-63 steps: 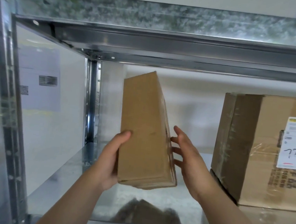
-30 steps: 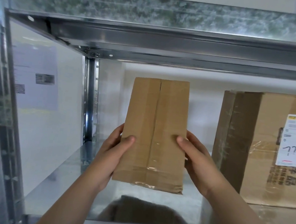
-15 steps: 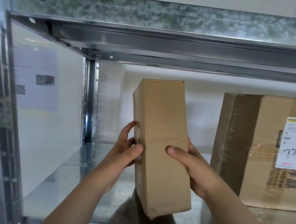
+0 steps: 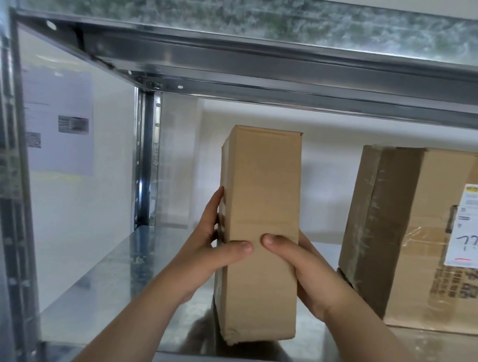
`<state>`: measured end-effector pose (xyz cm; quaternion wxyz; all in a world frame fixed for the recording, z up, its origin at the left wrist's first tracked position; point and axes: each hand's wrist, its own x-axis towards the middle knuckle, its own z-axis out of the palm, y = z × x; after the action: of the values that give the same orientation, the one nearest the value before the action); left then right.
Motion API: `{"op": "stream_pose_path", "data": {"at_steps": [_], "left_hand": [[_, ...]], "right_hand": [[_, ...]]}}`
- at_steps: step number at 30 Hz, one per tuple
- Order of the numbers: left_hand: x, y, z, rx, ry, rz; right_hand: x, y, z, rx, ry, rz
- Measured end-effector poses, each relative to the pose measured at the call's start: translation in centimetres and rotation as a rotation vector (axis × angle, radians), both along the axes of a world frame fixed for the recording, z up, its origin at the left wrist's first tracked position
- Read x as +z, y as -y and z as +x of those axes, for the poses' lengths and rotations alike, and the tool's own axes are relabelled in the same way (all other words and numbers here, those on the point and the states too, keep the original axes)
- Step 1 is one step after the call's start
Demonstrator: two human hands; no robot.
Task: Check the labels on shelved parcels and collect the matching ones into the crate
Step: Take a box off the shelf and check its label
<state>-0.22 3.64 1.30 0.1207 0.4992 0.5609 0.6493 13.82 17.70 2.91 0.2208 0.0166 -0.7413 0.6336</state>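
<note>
In the head view, a plain brown cardboard parcel (image 4: pixel 261 212) is seen standing on end in the middle of the bay, tall and narrow, leaning slightly; its broad front face is bare, crossed by a faint horizontal crease at about mid-height; no label or writing is seen on the faces that show; the lower corner is dented. It is held just above a galvanised metal shelf (image 4: pixel 96 292), and whether its lower end touches the shelf cannot be told.

The parcel is grasped from both sides; the left hand (image 4: pixel 209 254) is wrapped round its left edge, with the thumb laid across the front face and the fingers against the narrow side; the right hand (image 4: pixel 304 273) is closed round the right edge, its thumb also pressed across the front, the two thumb tips nearly meeting; the right fingers are hidden behind the parcel.

To the right, well apart, a larger taped cardboard box (image 4: pixel 402 242) is set on the same shelf; a white shipping label (image 4: pixel 477 226) is stuck on its front, topped by a yellow strip and marked by hand with digits beginning "77", the rest uncertain, above a short red stroke; dark printed characters below the label cannot be read. On the left wall a pale printed sheet (image 4: pixel 58 120) with two barcode-like blocks is seen, too blurred to read.
</note>
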Motion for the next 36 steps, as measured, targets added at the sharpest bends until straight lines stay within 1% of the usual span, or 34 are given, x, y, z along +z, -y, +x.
{"op": "stream_pose_path", "data": {"at_steps": [4,5,7,9,12,14,15,16,18,19,21,24,28,33,36], "left_hand": [[0.9,0.9,-1.0,-0.009,-0.113,-0.104],[1.3,1.3,-1.5,0.003,-0.151,-0.134],[2.2,2.1,-2.2,0.057,-0.261,-0.200],[2.7,2.6,-2.6,0.142,-0.379,-0.255],[2.6,2.6,-3.0,0.276,-0.462,-0.230],[2.4,2.8,-2.8,0.248,-0.478,-0.205],[2.6,2.8,-2.5,0.198,-0.449,-0.189],[2.7,2.8,-2.1,0.133,-0.379,-0.162],[3.3,2.1,-0.9,0.043,-0.109,-0.089],[3.4,1.8,-0.5,0.031,-0.010,-0.061],[3.3,1.4,0.4,0.023,0.076,-0.048],[2.7,1.2,1.9,-0.005,0.041,-0.011],[2.4,0.3,2.9,0.021,0.010,0.089],[1.9,-0.3,3.1,0.048,0.033,0.083],[1.9,-0.3,2.7,0.033,0.037,0.067]], "right_hand": [[1.4,-0.8,1.2,-0.018,0.012,0.202],[1.8,-1.1,1.5,-0.024,0.017,0.224],[2.5,-1.8,1.9,-0.021,0.024,0.194],[2.9,-2.4,2.1,0.011,-0.012,0.131],[3.7,-2.6,2.2,0.056,-0.050,0.038],[4.0,-2.3,2.4,0.117,-0.045,-0.040],[4.1,-2.1,2.5,0.126,-0.040,-0.060],[4.1,-1.8,2.5,0.116,-0.037,-0.071],[4.0,-1.2,2.3,0.072,-0.039,-0.093],[3.8,-1.0,2.1,0.053,-0.047,-0.102],[3.4,-0.4,1.8,0.020,-0.059,-0.080],[2.8,0.5,1.3,-0.043,-0.085,0.003],[2.2,1.3,1.1,-0.093,-0.140,0.026],[1.3,1.3,0.8,-0.158,-0.150,0.050],[1.2,0.8,1.0,-0.146,-0.132,0.084]]}}
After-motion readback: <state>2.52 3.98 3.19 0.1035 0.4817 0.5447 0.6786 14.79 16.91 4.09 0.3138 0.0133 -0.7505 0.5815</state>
